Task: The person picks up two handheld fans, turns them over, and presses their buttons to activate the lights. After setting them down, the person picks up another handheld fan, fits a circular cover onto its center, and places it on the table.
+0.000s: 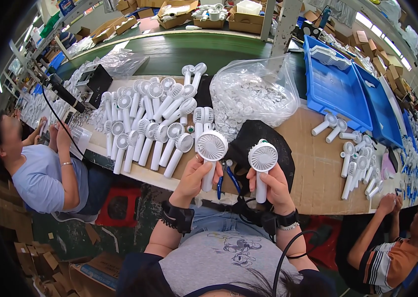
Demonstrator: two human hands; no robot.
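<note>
My left hand [195, 174] is closed round the handle of a white handheld fan [212, 145], its round grille facing up. Another white handheld fan [263, 157] is held upright in my right hand [275, 184], with the thumb across the top of its handle. A bit of green shows at this fan's upper rim. Between the two hands lies a pair of blue-handled pliers [232, 179] on the table edge. Just beyond my left hand are many more white fans [155, 90], laid in overlapping rows. A black mesh bag [280, 151] lies behind my right hand.
A clear plastic bag [253, 91] of small white parts stands beyond my hands. Blue trays [340, 115] and more fans [362, 163] lie to the right. A green conveyor belt [189, 49] runs behind. One person [46, 168] sits at left, another [392, 252] at right.
</note>
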